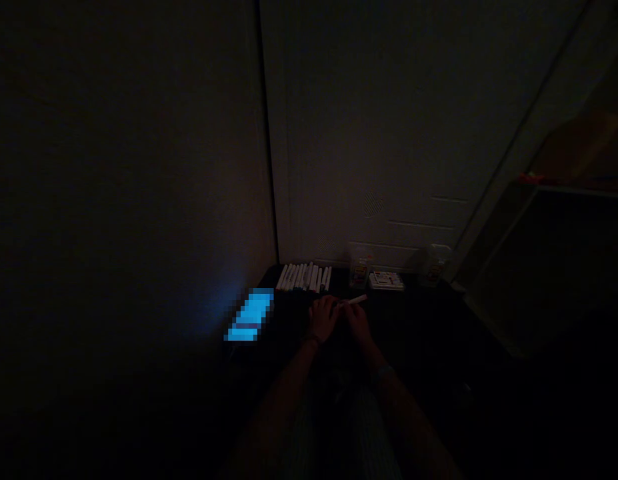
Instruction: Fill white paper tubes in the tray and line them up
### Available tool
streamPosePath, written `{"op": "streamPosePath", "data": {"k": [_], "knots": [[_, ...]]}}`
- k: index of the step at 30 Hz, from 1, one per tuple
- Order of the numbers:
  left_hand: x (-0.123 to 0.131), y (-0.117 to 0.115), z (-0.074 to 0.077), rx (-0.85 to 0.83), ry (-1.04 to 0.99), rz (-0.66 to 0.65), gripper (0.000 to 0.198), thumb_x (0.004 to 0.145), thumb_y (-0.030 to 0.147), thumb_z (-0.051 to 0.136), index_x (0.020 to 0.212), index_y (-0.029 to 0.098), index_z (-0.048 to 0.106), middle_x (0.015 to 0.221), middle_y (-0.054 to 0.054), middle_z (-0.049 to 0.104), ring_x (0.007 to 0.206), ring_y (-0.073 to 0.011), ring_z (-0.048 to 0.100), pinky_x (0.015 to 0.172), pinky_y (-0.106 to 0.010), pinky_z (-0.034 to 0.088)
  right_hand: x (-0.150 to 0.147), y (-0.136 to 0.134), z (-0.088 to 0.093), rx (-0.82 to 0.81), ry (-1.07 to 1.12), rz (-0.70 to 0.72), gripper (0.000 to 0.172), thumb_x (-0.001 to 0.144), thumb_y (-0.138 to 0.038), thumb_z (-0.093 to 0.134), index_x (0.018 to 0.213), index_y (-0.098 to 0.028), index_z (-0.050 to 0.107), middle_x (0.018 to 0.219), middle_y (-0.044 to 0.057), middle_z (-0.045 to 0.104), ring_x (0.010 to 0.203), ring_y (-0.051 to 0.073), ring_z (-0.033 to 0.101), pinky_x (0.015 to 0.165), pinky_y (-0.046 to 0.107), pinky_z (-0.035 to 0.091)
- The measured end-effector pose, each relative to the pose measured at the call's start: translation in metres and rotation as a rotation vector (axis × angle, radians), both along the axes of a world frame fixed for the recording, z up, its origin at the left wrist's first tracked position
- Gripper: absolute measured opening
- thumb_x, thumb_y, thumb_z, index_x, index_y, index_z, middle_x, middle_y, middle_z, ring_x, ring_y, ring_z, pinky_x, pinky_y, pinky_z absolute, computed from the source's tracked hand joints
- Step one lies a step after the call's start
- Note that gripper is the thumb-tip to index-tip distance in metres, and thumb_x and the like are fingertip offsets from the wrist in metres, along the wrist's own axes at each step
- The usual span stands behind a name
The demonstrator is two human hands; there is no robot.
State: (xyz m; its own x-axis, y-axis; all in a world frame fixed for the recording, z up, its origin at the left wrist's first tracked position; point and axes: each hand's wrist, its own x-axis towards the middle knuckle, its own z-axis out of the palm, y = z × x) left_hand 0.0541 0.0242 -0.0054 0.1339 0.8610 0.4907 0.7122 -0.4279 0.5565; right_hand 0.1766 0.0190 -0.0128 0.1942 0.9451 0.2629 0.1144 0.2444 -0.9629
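The light is very dim. A white marker [358, 300] with a reddish end lies slantwise across my fingers, just above the dark tabletop. My right hand [357, 321] is closed round its middle part. At the marker's left end is my left hand [323, 318], its fingers bent and closed on that end; the fingertips are hard to make out. Beyond my hands, a row of white markers [303, 277] lies side by side near the wall. Several of them show darker or coloured ends.
A glowing, pixelated phone-like screen [251, 316] rests at the left. Along the wall stand a clear plastic container [360, 267], a flat white labelled pack [387, 280] and another clear container [437, 265]. A dark box-like piece [519, 267] rises at the right.
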Motion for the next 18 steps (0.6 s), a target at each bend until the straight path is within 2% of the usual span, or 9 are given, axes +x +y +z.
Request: {"op": "streamPosePath", "data": {"k": [3,5,9,15,18], "knots": [[0.002,-0.001,-0.002,-0.084,0.091,-0.106,0.031,0.086,0.038,0.034,0.105,0.024,0.054,0.099,-0.003,0.059,0.094,-0.0177,0.049,0.084,-0.031,0.033,0.001,0.000,0.001,0.023,0.048,0.005,0.042,0.075,-0.050,0.044,0.086,-0.014,0.062,0.079,0.006,0.063,0.073,0.017,0.056,0.065,0.026,0.043],[0.001,0.001,-0.003,-0.173,0.071,-0.147,0.037,0.086,0.042,0.030,0.099,0.022,0.059,0.087,-0.003,0.062,0.082,-0.0160,0.053,0.075,-0.026,0.035,0.001,0.000,0.003,0.035,0.071,0.020,0.043,0.076,-0.052,0.042,0.086,-0.015,0.062,0.071,0.004,0.061,0.066,0.015,0.054,0.061,0.024,0.042],[-0.002,0.006,-0.006,-0.289,-0.043,-0.124,0.056,0.086,0.050,0.018,0.079,0.018,0.063,0.070,-0.002,0.062,0.065,-0.0137,0.055,0.060,-0.022,0.035,0.004,-0.002,0.006,0.020,0.129,-0.083,0.043,0.076,-0.054,0.041,0.083,-0.016,0.060,0.056,-0.002,0.051,0.051,0.010,0.045,0.050,0.020,0.036],[0.000,0.001,-0.001,-0.266,-0.053,-0.131,0.054,0.084,0.052,0.022,0.076,0.020,0.064,0.072,-0.003,0.064,0.066,-0.0142,0.056,0.059,-0.021,0.035,0.015,-0.006,0.007,0.040,0.219,-0.140,0.047,0.075,-0.056,0.041,0.093,-0.016,0.058,0.062,-0.001,0.052,0.058,0.011,0.046,0.053,0.020,0.036],[0.001,-0.001,0.003,-0.285,-0.088,-0.147,0.051,0.083,0.052,0.024,0.081,0.019,0.064,0.074,-0.002,0.064,0.066,-0.0137,0.056,0.059,-0.021,0.035,0.017,-0.005,0.004,0.053,0.232,-0.147,0.045,0.075,-0.055,0.043,0.091,-0.016,0.060,0.062,-0.001,0.051,0.058,0.010,0.044,0.054,0.020,0.036]]}}
